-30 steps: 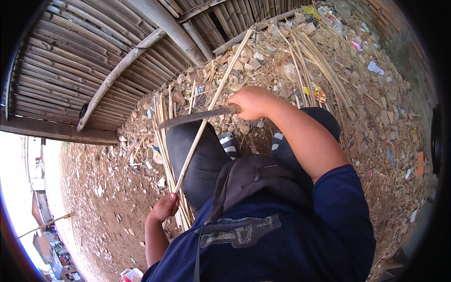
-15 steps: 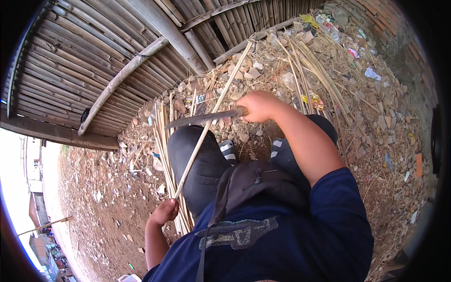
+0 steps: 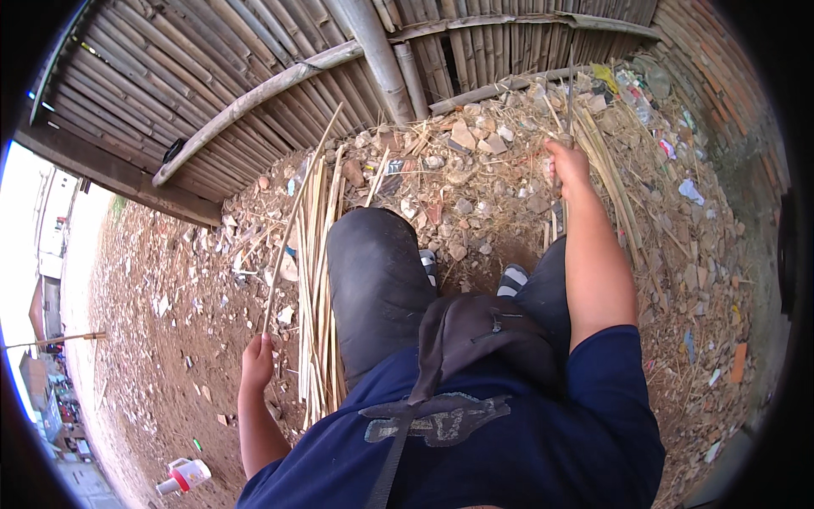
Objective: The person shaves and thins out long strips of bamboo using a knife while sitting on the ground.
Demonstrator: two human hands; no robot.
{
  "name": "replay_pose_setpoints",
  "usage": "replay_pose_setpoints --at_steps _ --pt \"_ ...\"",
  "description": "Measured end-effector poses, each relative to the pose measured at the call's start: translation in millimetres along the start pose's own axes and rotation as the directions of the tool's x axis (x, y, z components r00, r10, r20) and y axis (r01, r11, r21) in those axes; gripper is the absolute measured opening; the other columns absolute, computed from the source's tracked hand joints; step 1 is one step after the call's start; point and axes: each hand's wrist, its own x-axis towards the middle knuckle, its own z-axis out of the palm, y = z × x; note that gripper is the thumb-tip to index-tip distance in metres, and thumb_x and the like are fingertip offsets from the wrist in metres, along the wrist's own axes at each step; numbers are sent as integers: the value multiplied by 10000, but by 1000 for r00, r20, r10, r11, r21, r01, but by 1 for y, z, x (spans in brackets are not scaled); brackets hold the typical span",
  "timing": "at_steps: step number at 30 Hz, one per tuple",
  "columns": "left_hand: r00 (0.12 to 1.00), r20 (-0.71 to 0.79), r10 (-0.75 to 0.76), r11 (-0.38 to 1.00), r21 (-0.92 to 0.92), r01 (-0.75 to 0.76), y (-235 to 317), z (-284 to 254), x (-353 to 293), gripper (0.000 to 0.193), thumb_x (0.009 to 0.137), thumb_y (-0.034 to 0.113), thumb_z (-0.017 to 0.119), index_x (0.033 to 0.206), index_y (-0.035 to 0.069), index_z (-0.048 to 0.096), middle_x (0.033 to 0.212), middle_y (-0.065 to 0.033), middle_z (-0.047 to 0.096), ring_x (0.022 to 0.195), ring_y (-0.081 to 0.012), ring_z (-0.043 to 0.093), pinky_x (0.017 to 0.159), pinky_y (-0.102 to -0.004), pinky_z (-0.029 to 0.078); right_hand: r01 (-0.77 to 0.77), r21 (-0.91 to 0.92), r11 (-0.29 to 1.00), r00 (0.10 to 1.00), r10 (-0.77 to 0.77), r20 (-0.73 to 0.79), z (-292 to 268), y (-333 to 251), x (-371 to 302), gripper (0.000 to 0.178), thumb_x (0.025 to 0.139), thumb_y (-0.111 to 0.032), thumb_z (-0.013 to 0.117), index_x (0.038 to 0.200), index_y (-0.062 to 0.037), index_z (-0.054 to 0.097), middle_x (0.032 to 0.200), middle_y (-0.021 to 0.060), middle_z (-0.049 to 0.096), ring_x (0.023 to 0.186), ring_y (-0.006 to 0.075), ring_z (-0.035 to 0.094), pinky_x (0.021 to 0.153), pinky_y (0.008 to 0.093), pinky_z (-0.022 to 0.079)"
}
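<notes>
My left hand (image 3: 257,365) is closed on the near end of a long, thin bamboo strip (image 3: 297,216). The strip slants up and away to the right, its far end reaching in front of the bamboo wall. Just right of it lies a bundle of pale split bamboo strips (image 3: 315,288), alongside my left leg. Out beyond my right knee, my right hand (image 3: 568,165) grips a long-bladed knife (image 3: 571,93). The blade points away from me, seen nearly edge-on, apart from the strip. Most of the knife's handle is hidden by my fingers.
A bamboo-slat wall (image 3: 280,93) with poles closes the far side; a brick wall (image 3: 721,93) stands at far right. More bamboo strips (image 3: 610,174) lie right of the knife. Stones and litter (image 3: 466,140) cover the ground. A clear jug with a red band (image 3: 188,477) lies at lower left.
The knife has left the strip, swung from pointing left to pointing away, and moved right with my right hand. My left hand has carried the strip leftward.
</notes>
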Motion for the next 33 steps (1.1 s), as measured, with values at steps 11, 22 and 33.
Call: replay_pose_setpoints --at_steps 11,22,33 --pt "959 -277 -65 964 232 132 -50 85 37 404 1001 400 554 1101 20 648 939 -245 706 921 -436 672 808 -527 509 -22 -94 995 998 28 64 13 -2 -19 244 889 -200 744 993 -48 585 674 0 540 493 94 488 442 276 387" --pt "903 86 -422 823 454 341 -103 156 45 1054 812 622 702 1595 115 210 1614 -217 247 1504 -379 234 1202 -520 257 -40 -175 984 999 39 -10 42 -5 -39 191 895 -194 739 961 -64 614 656 -10 540 478 94 481 432 270 380" --pt "901 106 -420 825 459 330 -84 163 32 1286 695 613 826 1611 172 39 1645 -204 142 1536 -370 138 1231 -559 161 152 -166 974 987 -158 -21 74 -32 -87 199 882 -195 753 943 -62 617 663 -12 530 496 90 488 459 262 407"
